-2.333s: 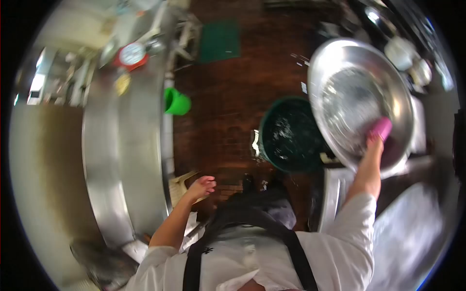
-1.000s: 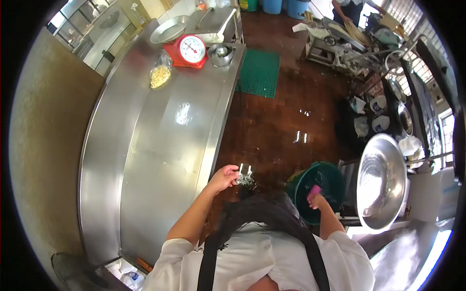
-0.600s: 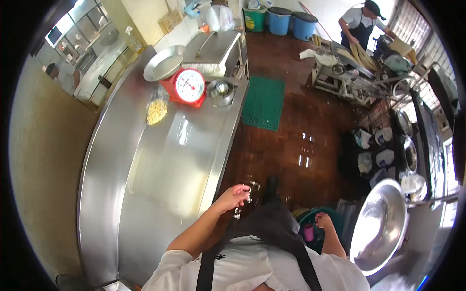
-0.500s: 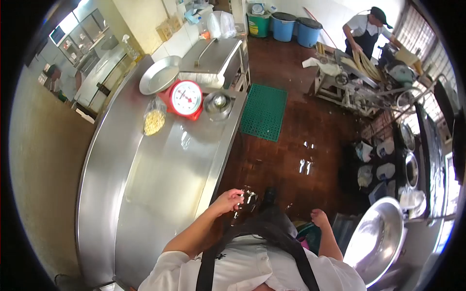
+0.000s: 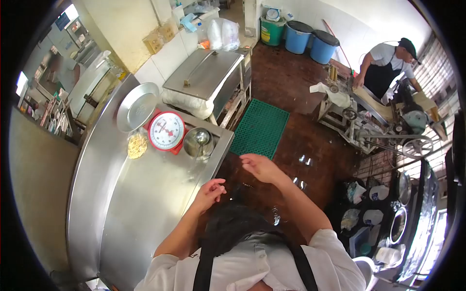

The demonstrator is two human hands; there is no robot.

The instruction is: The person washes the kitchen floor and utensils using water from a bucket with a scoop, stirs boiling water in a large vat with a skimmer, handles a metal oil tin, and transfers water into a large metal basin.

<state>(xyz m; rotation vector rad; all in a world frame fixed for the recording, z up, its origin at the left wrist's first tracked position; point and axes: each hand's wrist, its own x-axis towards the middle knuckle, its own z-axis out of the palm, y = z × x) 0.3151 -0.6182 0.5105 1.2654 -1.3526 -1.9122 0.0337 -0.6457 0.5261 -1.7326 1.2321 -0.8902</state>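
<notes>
My left hand (image 5: 209, 194) is over the near edge of the steel counter (image 5: 150, 213), its fingers loosely bent and apart with nothing in them. Out over the floor, to its upper right, my right hand (image 5: 259, 167) is also empty, its fingers half curled. Nearest to both hands on the counter is a steel bowl (image 5: 206, 153) with a shiny ladle-like utensil (image 5: 201, 137) in it. Beside the bowl stands a red dial scale (image 5: 166, 131). A clear bag of pale yellow pieces (image 5: 137, 145) lies left of the scale, below a wide metal pan (image 5: 138, 107).
A green mat (image 5: 262, 127) lies on the wet-looking brown floor. A lidded steel box (image 5: 201, 75) stands past the counter. At upper right a co-worker (image 5: 386, 68) bends over a roller machine (image 5: 369, 106). Lidded bins (image 5: 298, 38) line the back wall; a dark rack (image 5: 361, 213) stands right.
My right hand has swung from low beside my body up and forward to the left. My left hand has moved slightly left. The view has shifted toward the counter's far end.
</notes>
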